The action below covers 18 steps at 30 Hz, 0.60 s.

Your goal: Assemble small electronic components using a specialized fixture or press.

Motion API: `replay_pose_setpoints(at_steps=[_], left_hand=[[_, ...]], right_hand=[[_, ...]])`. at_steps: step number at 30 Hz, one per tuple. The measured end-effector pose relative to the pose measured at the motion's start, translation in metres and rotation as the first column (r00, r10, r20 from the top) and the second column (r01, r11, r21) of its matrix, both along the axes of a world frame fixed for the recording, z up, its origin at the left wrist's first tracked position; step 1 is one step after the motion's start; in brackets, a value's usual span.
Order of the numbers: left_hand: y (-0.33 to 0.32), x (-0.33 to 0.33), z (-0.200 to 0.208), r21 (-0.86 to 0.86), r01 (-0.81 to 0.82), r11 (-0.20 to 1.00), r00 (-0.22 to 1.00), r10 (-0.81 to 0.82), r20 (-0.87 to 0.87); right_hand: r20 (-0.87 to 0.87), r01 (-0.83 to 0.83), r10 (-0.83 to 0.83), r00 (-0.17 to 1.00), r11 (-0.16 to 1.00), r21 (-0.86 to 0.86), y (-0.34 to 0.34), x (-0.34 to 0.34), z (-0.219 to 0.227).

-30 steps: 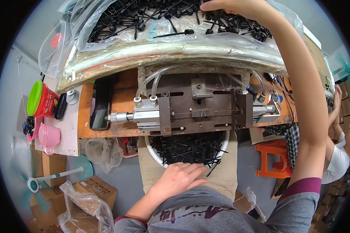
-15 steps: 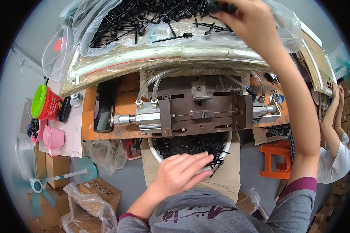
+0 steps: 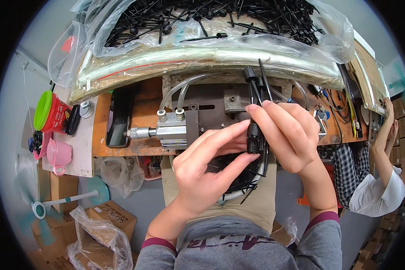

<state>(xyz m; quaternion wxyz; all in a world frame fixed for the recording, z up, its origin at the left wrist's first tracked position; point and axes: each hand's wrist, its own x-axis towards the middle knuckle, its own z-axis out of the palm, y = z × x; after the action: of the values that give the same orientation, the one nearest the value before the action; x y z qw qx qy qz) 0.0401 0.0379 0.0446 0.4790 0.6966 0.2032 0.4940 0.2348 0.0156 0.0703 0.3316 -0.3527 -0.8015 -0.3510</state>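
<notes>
Above the bench fixture, my right hand (image 3: 289, 135) grips a small bunch of black knobbed pins (image 3: 254, 96), thin plastic stems with thick heads. My left hand (image 3: 207, 164) meets it from the side, thumb and fingers closed about the lower head of the bunch. Stems stick up and down past my fingers. Behind my hands sits the fixture, with a silver air cylinder (image 3: 173, 135) at left and a dark steel plate (image 3: 207, 118); its right part is mostly hidden. Below my hands a white tub (image 3: 233, 196) of black pins rests at my lap, largely covered.
A plastic-lined tray (image 3: 175, 67) heaped with loose black pins spans the far side. Left are a phone (image 3: 120, 121), a red bucket (image 3: 54, 114) and a pink cup (image 3: 58, 152). Cables (image 3: 342, 105) lie at right, where another person (image 3: 378, 191) sits. Cartons (image 3: 110, 218) stand on the floor.
My right hand has come down from the tray to the fixture with black pins in it. My left hand has risen from above the tub and closed on the same bunch.
</notes>
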Motion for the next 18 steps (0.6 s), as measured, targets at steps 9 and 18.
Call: replay_pose_setpoints(at_steps=[9,18], left_hand=[[0.009,-0.012,0.005,-0.039,0.047,0.998,0.999,-0.046,0.023],[-0.009,-0.01,-0.017,0.336,-0.035,0.941,0.914,0.166,-0.37]], right_hand=[[-0.024,-0.005,0.008,1.0,0.992,0.125,0.023,0.018,0.012],[0.115,0.307,-0.307,0.945,0.952,0.014,0.106,0.068,0.064]])
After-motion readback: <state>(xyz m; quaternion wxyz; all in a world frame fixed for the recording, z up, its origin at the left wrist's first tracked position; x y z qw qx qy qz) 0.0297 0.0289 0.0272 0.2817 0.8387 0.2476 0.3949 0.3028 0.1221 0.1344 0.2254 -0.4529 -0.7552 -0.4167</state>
